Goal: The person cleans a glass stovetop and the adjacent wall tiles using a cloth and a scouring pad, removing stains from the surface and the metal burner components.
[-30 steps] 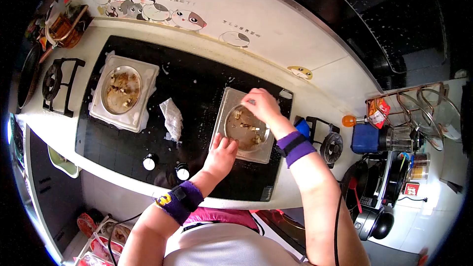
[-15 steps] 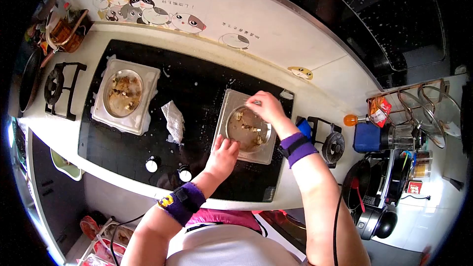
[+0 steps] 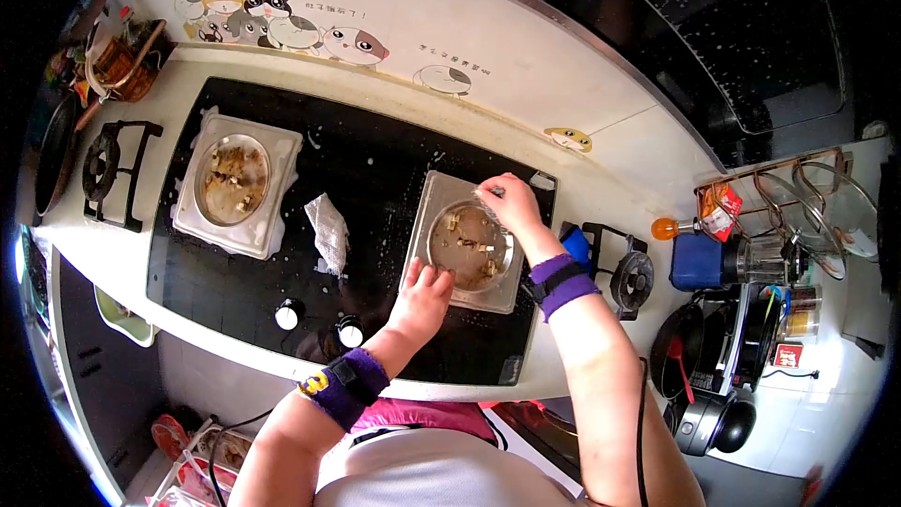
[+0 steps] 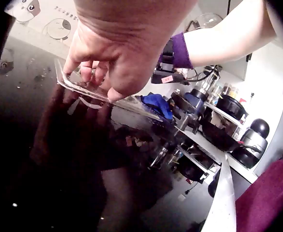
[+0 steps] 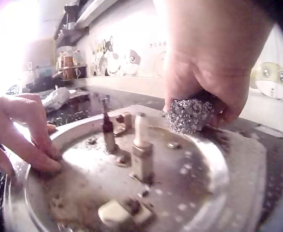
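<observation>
My right hand (image 3: pixel 511 207) grips a steel-wool scourer (image 5: pixel 188 116) at the far rim of a round metal burner plate (image 5: pixel 219 166). My left hand (image 3: pixel 419 308) rests its fingers on the near left edge of the same burner. In the right wrist view its fingertips (image 5: pixel 47 162) touch the rim. Brown stains and small upright burner parts (image 5: pixel 142 162) show inside the ring. A pale square tray (image 3: pixel 425 202) surrounds the burner. In the left wrist view the left hand (image 4: pixel 127 48) bends down over the tray's edge.
Another stained burner (image 3: pixel 232 180) with foamy edges sits on the left of the black hob (image 3: pixel 375 197). Between them lies a crumpled silvery cloth (image 3: pixel 328 233). Two knobs (image 3: pixel 287 315) stand near the front. Pan supports (image 3: pixel 117 174) lie on both sides; a blue cloth (image 3: pixel 575 247) is at the right.
The right hand has shifted slightly along the burner's far rim with the scourer. The left hand stays at the near left edge.
</observation>
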Available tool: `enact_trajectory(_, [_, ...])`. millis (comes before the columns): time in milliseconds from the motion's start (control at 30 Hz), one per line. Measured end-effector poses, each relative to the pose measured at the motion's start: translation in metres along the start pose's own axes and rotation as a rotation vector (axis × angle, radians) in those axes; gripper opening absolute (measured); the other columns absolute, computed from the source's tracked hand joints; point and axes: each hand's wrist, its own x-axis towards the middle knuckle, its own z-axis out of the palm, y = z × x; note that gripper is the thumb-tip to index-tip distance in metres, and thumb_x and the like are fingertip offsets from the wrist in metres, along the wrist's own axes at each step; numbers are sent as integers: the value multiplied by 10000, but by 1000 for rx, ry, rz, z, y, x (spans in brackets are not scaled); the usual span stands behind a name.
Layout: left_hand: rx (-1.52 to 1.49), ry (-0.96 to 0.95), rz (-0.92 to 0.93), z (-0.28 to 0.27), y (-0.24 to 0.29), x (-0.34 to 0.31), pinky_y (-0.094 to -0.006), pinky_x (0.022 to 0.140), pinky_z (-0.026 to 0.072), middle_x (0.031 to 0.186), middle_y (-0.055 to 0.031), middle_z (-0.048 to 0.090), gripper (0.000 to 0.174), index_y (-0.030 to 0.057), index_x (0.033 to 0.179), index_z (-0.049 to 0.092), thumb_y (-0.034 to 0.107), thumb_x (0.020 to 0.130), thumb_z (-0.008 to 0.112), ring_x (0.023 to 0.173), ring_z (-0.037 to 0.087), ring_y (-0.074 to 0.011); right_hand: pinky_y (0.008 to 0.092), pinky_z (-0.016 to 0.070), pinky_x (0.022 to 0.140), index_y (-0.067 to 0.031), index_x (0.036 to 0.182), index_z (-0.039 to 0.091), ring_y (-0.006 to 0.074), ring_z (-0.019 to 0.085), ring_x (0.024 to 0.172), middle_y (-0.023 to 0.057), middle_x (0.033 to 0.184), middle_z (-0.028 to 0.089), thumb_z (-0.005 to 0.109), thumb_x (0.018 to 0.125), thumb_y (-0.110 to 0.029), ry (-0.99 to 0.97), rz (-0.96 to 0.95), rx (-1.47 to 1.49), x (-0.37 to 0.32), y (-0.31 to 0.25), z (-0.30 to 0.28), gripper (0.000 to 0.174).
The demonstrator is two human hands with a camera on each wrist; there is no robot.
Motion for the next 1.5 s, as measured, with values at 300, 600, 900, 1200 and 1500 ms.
enact_trajectory(300, [6, -40, -4, -2, -2, 2, -494, 1176, 307, 1185, -66, 562, 423, 41, 1278, 605, 182, 882, 557, 1156, 524, -273, 396, 540, 786, -138, 897, 780, 307, 686, 855, 121, 884, 698, 773, 824, -292, -4, 44, 39, 4, 12, -6, 171])
enact_trajectory(600, [11, -79, -3, -4, 1, 1, -492, 1186, 294, 1189, -67, 561, 429, 46, 1296, 603, 180, 892, 544, 1162, 522, -272, 419, 524, 776, -126, 874, 754, 326, 662, 891, 106, 891, 665, 751, 834, -296, -13, -56, 44, 17, -13, 15, 174])
enact_trajectory(900, [21, -37, -11, -3, 0, 2, -494, 1177, 309, 1170, -67, 565, 427, 39, 1283, 609, 182, 885, 554, 1160, 523, -273, 378, 528, 823, -99, 884, 774, 292, 678, 893, 104, 910, 692, 796, 791, -245, -50, -60, -25, 31, -23, 22, 175])
enact_trajectory(1200, [7, -15, -10, -3, 2, 2, -498, 1174, 313, 1192, -69, 567, 437, 39, 1297, 599, 172, 883, 553, 1160, 527, -274, 422, 521, 806, -123, 833, 763, 326, 657, 907, 106, 903, 674, 808, 754, -279, -102, -7, 33, 30, -9, 13, 181])
enact_trajectory(1500, [5, -66, -15, -2, 0, 0, -504, 1178, 303, 1207, -72, 558, 464, 34, 1320, 585, 186, 883, 545, 1181, 513, -277, 338, 519, 803, -94, 844, 776, 232, 670, 863, 93, 857, 672, 832, 767, -228, -79, 34, 107, 6, 27, -16, 164])
